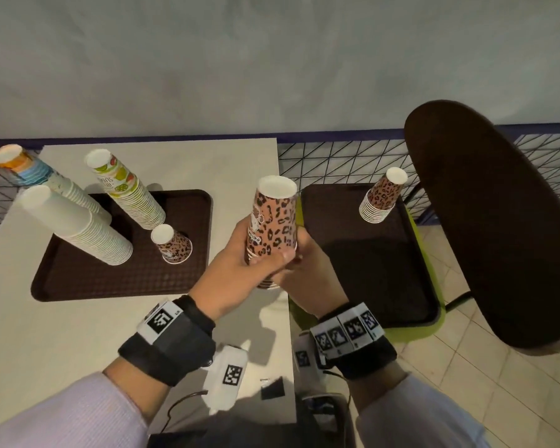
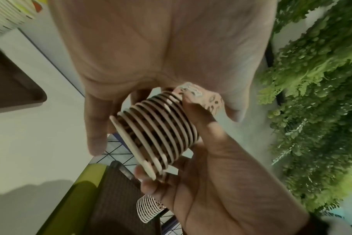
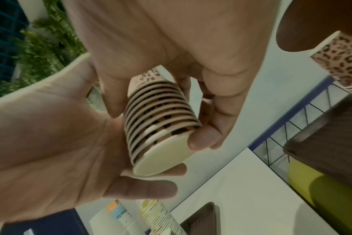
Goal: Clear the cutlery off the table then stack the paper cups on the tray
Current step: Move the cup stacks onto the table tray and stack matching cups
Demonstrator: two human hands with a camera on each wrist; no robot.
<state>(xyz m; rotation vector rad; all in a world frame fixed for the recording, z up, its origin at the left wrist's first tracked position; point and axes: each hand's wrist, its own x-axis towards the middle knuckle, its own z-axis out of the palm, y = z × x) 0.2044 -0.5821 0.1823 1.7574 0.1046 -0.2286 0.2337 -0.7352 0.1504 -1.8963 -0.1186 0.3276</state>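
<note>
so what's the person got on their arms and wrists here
Both arms wear pale lilac ribbed sleeves. Each wrist carries a black strap with white blocks printed with black square codes: left hand has one on top and one on a white unit below; right hand has a row of several. Thin dark cables trail off.

A pale grey wall (image 1: 272,59) fills the far side, plain and evenly lit. Along its foot runs a dark blue rail (image 1: 337,134) with a white panel crossed by thin black diagonal lines (image 1: 337,160) beneath it. The white surface (image 1: 62,334) stands against this. To the right, a dark brown rounded chair back (image 1: 498,227) rises over a lime-green seat (image 1: 411,334). The floor (image 1: 498,399) is laid with beige tiles. Green leafy foliage (image 2: 311,111) hangs to one side.
</note>
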